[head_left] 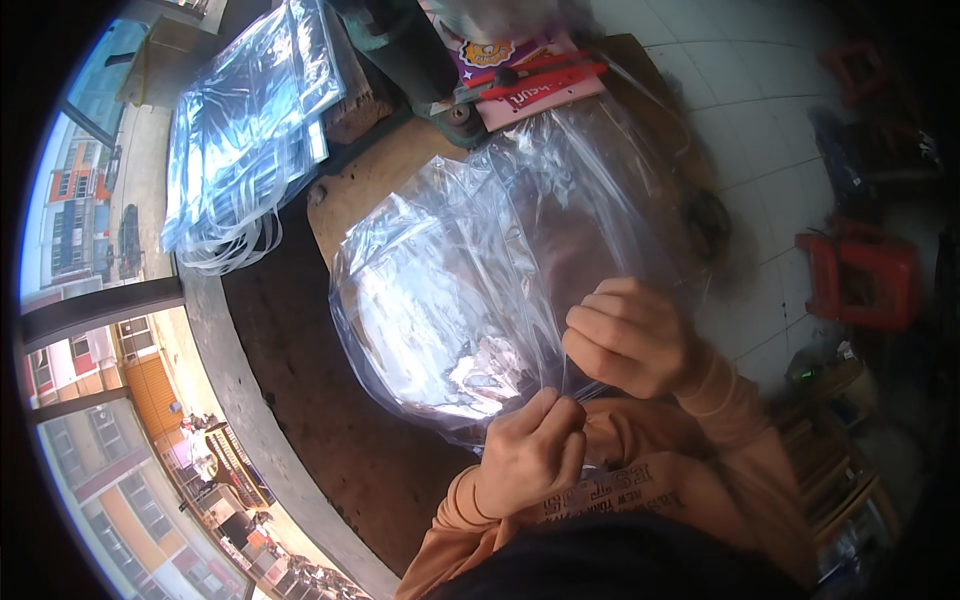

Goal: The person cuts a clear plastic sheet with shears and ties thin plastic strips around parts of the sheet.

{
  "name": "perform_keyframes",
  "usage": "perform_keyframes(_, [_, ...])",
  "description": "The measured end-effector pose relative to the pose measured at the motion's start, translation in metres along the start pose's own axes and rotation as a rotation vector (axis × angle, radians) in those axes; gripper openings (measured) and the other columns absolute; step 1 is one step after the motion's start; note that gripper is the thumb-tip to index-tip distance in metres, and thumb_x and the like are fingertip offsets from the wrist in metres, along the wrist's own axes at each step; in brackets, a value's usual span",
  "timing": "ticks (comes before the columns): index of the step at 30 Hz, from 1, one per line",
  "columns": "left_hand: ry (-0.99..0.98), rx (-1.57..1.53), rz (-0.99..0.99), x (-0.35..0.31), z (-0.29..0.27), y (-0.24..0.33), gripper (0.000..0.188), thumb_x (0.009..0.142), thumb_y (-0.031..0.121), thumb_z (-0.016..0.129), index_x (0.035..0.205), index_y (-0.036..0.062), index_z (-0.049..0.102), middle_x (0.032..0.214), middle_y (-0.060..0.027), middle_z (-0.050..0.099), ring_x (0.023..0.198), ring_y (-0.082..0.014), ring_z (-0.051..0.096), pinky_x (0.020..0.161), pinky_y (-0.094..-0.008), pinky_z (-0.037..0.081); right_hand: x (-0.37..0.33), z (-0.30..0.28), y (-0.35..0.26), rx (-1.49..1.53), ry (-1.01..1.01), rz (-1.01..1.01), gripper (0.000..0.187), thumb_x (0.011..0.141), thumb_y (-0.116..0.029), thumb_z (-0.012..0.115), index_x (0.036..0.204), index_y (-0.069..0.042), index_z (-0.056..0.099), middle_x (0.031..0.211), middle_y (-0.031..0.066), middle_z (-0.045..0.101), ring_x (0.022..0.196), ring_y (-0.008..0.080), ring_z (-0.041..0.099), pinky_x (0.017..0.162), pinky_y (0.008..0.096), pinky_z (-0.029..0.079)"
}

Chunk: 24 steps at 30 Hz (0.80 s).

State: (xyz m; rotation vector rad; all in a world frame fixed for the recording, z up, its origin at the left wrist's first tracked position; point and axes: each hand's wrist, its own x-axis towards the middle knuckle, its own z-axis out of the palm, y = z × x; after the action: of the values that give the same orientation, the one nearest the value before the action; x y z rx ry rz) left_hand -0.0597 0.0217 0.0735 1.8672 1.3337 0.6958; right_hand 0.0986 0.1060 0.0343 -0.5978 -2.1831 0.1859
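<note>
A large sheet of clear plastic (430, 290), creased and shiny, is spread in front of me over a wooden work surface and hangs past its near edge. My left hand (530, 450) pinches the near edge of the plastic close to my body. Just to its right and a little farther away, my right hand (630, 340) is closed with curled fingers on the same plastic. The fingertips of the right hand are partly hidden behind its knuckles. A seam or fold line runs through the plastic toward the hands.
A dark green machine (410, 60), perhaps a sewing machine, stands at the far edge. Left of it lies a stack of clear plastic bags (250, 130) with looped straps. A red tool (550, 75) rests on pink packaging (540, 105). Red stools (865, 280) stand on the tiled floor.
</note>
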Motion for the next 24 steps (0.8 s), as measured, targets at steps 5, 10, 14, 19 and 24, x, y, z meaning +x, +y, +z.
perform_keyframes(5, [-0.129, -0.178, -0.016, -0.012, 0.013, 0.004, 0.007, 0.068, -0.003, 0.051, 0.068, 0.0038, 0.053, 0.062, -0.0097, 0.048, 0.051, -0.0268, 0.052, 0.049, -0.0337, 0.043, 0.029, -0.008, 0.039, -0.18, 0.273, 0.316, 0.012, 0.075, 0.003, 0.06, 0.087, 0.0, 0.058, 0.085, 0.0091, 0.059, 0.074, 0.0233, 0.059, 0.068, 0.0328, 0.049])
perform_keyframes(10, [0.011, -0.173, -0.095, -0.018, 0.007, -0.006, 0.011, 0.064, -0.004, 0.049, 0.069, 0.0017, 0.057, 0.062, -0.0087, 0.048, 0.046, -0.0219, 0.049, 0.045, -0.0312, 0.041, 0.036, -0.03, 0.086, -0.344, 0.23, 0.458, 0.011, 0.082, -0.004, 0.06, 0.077, -0.002, 0.051, 0.07, 0.0099, 0.053, 0.062, 0.0262, 0.056, 0.053, 0.0367, 0.042])
perform_keyframes(14, [0.059, -0.07, 0.12, -0.007, 0.002, -0.002, 0.012, 0.062, -0.001, 0.056, 0.073, 0.0025, 0.056, 0.068, -0.0079, 0.05, 0.049, -0.0203, 0.05, 0.042, -0.03, 0.041, -0.032, -0.087, 0.099, -1.039, -0.058, 0.892, 0.026, 0.084, -0.026, 0.063, 0.084, -0.001, 0.058, 0.079, 0.0106, 0.06, 0.068, 0.0273, 0.058, 0.057, 0.0346, 0.046])
perform_keyframes(19, [0.19, -0.046, 0.21, 0.003, 0.019, -0.008, 0.035, 0.057, -0.001, 0.045, 0.082, 0.0027, 0.069, 0.058, -0.0051, 0.039, 0.04, -0.0158, 0.041, 0.04, -0.03, 0.035, -0.019, -0.051, 0.01, -0.043, 0.024, 0.84, 0.039, 0.082, -0.026, 0.066, 0.11, 0.0, 0.059, 0.107, 0.0135, 0.058, 0.093, 0.0255, 0.059, 0.072, 0.0315, 0.049])
perform_keyframes(24, [0.08, 0.007, 0.248, 0.003, 0.028, -0.011, 0.041, 0.064, 0.001, 0.057, 0.105, -0.0012, 0.061, 0.068, -0.0069, 0.043, 0.051, -0.0176, 0.047, 0.043, -0.0292, 0.04, -0.001, -0.019, -0.02, 0.635, 0.008, 0.868, 0.022, 0.08, -0.005, 0.067, 0.101, 0.002, 0.061, 0.089, 0.0096, 0.062, 0.075, 0.0161, 0.063, 0.063, 0.0252, 0.051])
